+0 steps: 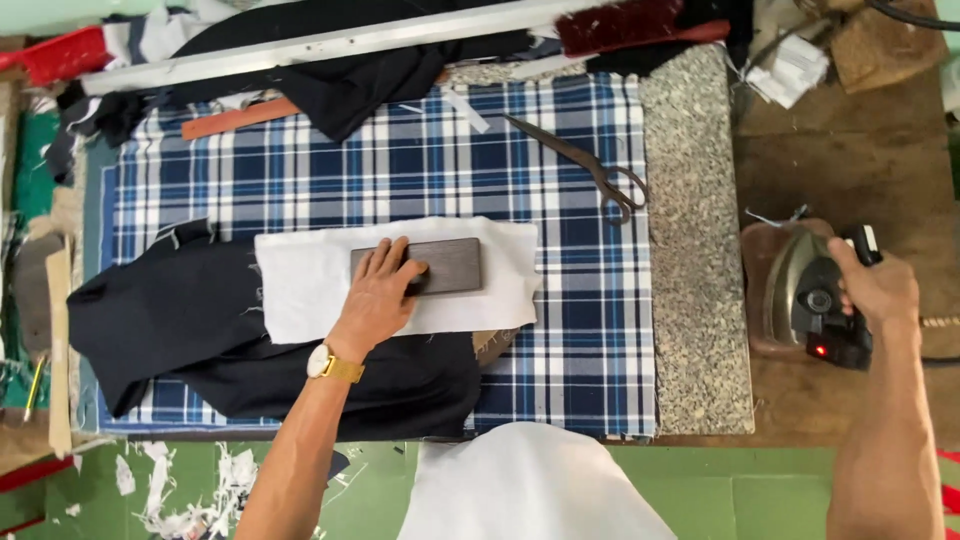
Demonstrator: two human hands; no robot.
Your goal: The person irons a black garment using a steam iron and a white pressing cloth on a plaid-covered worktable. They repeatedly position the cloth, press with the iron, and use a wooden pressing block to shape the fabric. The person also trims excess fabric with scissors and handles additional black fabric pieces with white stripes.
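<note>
My left hand [378, 290] lies flat and unclenched on the dark block [420, 267], which rests on the white cloth [300, 290], long axis running left to right; my right hand [875, 285] clenches the iron [805, 290] handle

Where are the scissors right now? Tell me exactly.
In the head view, the scissors lie on the blue plaid cloth near its upper right edge, handles beside the speckled stone strip, above and right of the white cloth.

Block [445, 266] on cloth [300, 290], scissors [585, 165] behind, iron [805, 295] right
</note>
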